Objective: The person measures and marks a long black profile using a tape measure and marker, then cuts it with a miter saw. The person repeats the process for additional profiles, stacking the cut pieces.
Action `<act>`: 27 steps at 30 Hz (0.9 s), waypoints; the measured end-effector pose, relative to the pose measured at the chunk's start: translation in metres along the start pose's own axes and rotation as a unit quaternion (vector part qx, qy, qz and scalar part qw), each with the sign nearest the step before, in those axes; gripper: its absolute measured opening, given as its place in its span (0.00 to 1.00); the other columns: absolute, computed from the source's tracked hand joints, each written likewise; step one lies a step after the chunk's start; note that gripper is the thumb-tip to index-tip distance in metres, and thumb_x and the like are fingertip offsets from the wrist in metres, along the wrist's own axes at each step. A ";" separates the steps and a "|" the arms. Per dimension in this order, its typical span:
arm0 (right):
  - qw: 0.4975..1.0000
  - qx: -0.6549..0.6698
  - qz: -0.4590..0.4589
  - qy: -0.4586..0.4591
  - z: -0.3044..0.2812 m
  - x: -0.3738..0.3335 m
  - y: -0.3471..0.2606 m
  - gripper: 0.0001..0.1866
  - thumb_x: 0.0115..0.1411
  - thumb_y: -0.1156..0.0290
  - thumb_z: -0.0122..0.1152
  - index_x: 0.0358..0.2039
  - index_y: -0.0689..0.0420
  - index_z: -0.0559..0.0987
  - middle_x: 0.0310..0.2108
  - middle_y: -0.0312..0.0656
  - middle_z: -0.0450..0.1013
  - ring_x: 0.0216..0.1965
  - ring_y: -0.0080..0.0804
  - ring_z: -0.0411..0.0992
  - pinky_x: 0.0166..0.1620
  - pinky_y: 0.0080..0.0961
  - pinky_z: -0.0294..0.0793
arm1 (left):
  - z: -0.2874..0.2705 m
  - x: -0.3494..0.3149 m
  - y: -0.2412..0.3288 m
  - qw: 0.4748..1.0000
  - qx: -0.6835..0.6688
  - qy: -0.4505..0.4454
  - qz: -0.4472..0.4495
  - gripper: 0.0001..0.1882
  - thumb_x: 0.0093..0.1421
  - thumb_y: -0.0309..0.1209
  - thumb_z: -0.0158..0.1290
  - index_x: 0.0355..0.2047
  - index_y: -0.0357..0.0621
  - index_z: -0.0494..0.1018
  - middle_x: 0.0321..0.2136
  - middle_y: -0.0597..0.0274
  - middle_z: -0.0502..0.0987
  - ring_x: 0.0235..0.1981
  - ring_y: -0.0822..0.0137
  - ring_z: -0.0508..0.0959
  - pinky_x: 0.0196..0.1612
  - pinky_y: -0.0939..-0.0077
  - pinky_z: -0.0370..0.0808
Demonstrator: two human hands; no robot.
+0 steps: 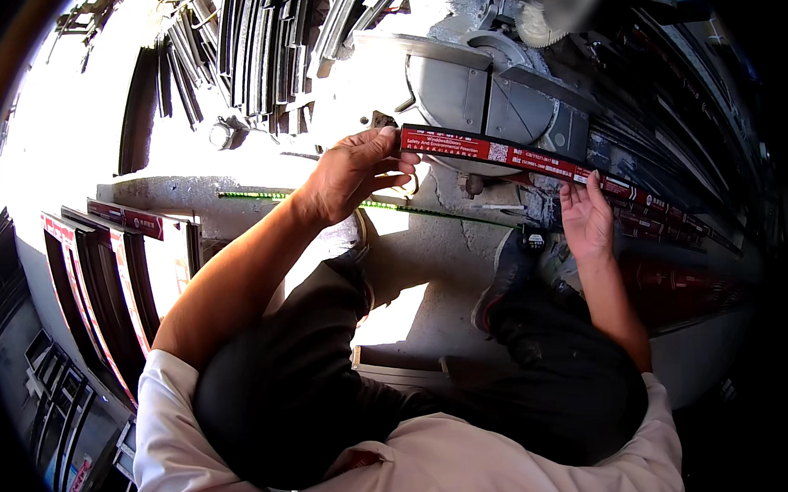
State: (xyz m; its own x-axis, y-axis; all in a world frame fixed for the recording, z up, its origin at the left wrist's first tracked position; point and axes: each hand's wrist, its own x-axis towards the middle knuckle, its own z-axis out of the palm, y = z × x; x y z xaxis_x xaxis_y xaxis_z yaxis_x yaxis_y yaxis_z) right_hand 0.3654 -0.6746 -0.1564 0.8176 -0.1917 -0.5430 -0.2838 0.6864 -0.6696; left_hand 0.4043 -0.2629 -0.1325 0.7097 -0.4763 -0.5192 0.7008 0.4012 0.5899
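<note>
A long dark strip (531, 160) with a red label along its face is held up in front of the person, in the air above the floor (444, 275) and on the near side of a grey saw base (444, 90). It slants from its left end, near the middle of the view, down to the right, where it runs into shadow. The left hand (363, 170) has its grip closed on that left end, thumb along the top and fingers curled beneath. The right hand (588, 218) meets the strip farther along, palm turned up and digits loosely spread at the lower edge; whether they clasp it or only support it, I cannot tell.

Below the strip, a green measuring tape (428, 213) stretches across, its dark case (533, 238) near the right shoe (499, 285). Past the strip, the saw base carries a metal fence (425, 48), and a round toothed blade (538, 24) shows beyond it. Dark lengths (262, 54) lie bunched at the upper left. More red-labelled pieces (132, 284) stand together by the left arm, and other dark profiles (686, 84) crowd the shaded right side.
</note>
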 end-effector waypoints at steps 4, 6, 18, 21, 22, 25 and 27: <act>1.000 -0.007 -0.003 0.000 0.004 -0.003 -0.001 0.11 0.70 0.62 0.67 0.47 0.52 0.80 0.46 0.35 0.78 0.51 0.28 0.73 0.56 0.29 0.73 | -0.002 0.002 -0.003 1.000 -0.006 -0.007 0.002 0.18 0.77 0.44 0.49 0.50 0.42 0.78 0.42 0.60 0.84 0.43 0.67 0.84 0.53 0.68 0.82; 1.000 -0.006 -0.002 0.000 -0.002 0.000 -0.001 0.11 0.70 0.62 0.67 0.48 0.52 0.80 0.47 0.35 0.78 0.51 0.28 0.73 0.56 0.29 0.73 | -0.001 0.003 -0.002 1.000 -0.004 -0.013 0.004 0.19 0.76 0.46 0.51 0.49 0.44 0.79 0.40 0.60 0.85 0.43 0.69 0.84 0.52 0.69 0.81; 1.000 -0.020 0.021 0.002 -0.010 0.007 0.015 0.12 0.71 0.61 0.66 0.48 0.53 0.80 0.46 0.36 0.78 0.51 0.28 0.74 0.57 0.28 0.74 | 0.007 0.013 -0.009 0.972 0.221 0.071 0.031 0.18 0.73 0.47 0.57 0.43 0.42 0.81 0.35 0.63 0.83 0.40 0.71 0.80 0.51 0.72 0.78; 1.000 0.004 0.019 0.011 -0.007 0.012 0.010 0.13 0.70 0.60 0.66 0.48 0.54 0.79 0.47 0.37 0.78 0.52 0.29 0.73 0.59 0.30 0.72 | 0.003 0.013 -0.003 0.968 0.233 0.077 0.051 0.18 0.74 0.47 0.56 0.42 0.43 0.80 0.34 0.64 0.82 0.39 0.71 0.80 0.50 0.72 0.77; 1.000 0.014 0.017 0.019 -0.008 0.016 0.006 0.13 0.70 0.60 0.66 0.48 0.54 0.79 0.47 0.37 0.78 0.53 0.29 0.73 0.60 0.31 0.72 | -0.002 0.013 0.001 0.968 0.232 0.078 0.058 0.18 0.74 0.47 0.56 0.42 0.44 0.80 0.34 0.64 0.82 0.39 0.71 0.80 0.50 0.71 0.77; 0.998 0.043 -0.012 0.052 -0.037 0.045 -0.011 0.14 0.70 0.60 0.67 0.49 0.54 0.79 0.50 0.38 0.77 0.55 0.30 0.73 0.63 0.33 0.70 | -0.030 0.004 0.011 0.961 0.245 0.094 0.086 0.18 0.74 0.49 0.55 0.38 0.47 0.79 0.33 0.67 0.82 0.37 0.74 0.80 0.51 0.71 0.77; 0.994 0.070 -0.034 0.075 -0.059 0.065 -0.023 0.14 0.69 0.61 0.68 0.49 0.55 0.80 0.51 0.38 0.78 0.56 0.31 0.73 0.64 0.34 0.70 | -0.051 -0.001 0.020 0.960 0.228 0.137 0.093 0.17 0.73 0.48 0.57 0.38 0.48 0.79 0.33 0.68 0.82 0.36 0.74 0.80 0.51 0.70 0.77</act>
State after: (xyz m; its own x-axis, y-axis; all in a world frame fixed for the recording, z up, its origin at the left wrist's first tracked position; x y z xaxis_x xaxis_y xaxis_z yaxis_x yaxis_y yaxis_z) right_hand 0.3956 -0.7442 -0.2061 0.7452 -0.3373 -0.5752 -0.1485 0.7570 -0.6363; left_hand 0.4216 -0.2142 -0.1518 0.8555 -0.1804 -0.4854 0.5003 0.0461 0.8646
